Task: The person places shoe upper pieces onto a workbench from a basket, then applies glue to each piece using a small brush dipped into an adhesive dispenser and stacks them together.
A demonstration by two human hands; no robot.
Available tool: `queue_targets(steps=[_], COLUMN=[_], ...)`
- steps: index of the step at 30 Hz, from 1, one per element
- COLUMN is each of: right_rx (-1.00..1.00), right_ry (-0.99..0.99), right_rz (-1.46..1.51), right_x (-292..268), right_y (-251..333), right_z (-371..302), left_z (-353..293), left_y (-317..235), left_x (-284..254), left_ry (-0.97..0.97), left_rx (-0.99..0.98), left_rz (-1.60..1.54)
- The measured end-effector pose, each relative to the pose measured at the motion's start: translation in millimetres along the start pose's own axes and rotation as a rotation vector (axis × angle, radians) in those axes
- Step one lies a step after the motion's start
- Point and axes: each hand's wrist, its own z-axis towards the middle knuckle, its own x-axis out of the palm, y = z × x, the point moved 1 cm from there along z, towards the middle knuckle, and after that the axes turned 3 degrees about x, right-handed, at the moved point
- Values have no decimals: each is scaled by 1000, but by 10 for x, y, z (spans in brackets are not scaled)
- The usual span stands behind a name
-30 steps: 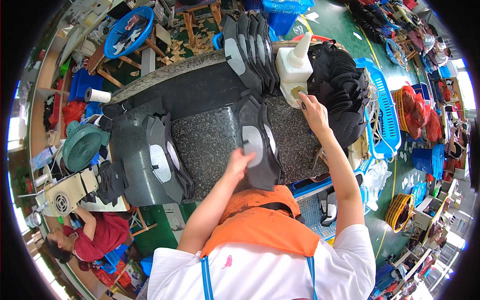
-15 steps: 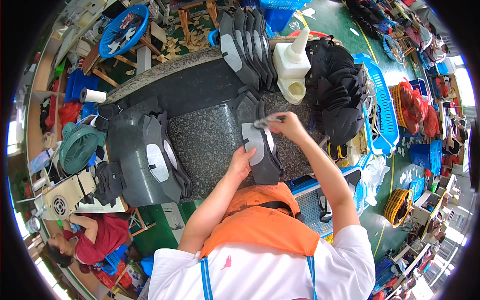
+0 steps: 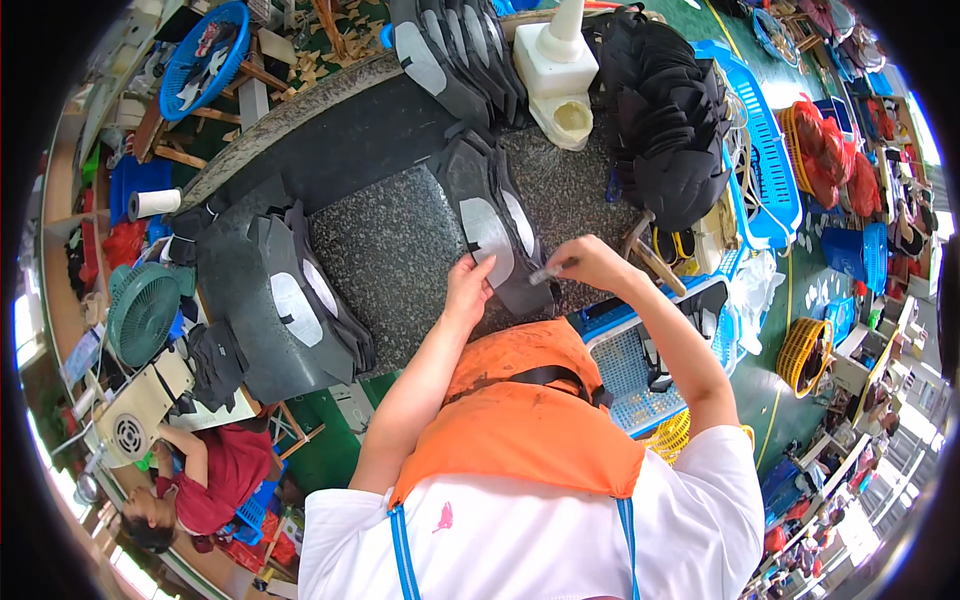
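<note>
At upper left we see a blue round basket (image 3: 243,50); down the left side, a white spool (image 3: 155,204), a green fan (image 3: 150,315) and a cream machine (image 3: 128,412). A person in dark red (image 3: 225,480) is at lower left. At right, we see red bags (image 3: 825,145) above a yellow basket (image 3: 792,350).

Left hand (image 3: 468,292) holds dark piece (image 3: 486,230); right hand (image 3: 594,266) grips brush (image 3: 543,274).
</note>
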Motion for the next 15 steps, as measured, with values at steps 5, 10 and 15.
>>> queue_targets(steps=[5, 10, 15], right_rx=[-213, -35, -229], right_ry=[-111, 42, -80], right_rz=[42, -112, -135], right_x=[-3, -37, -42], right_y=[25, 118, 240], right_z=[-52, 44, 217], left_z=[-38, -115, -255], left_y=[-17, -113, -119], left_x=[13, 11, 4], left_ry=[91, 70, 282], left_rx=[9, -70, -189], left_rz=[-56, -116, -196])
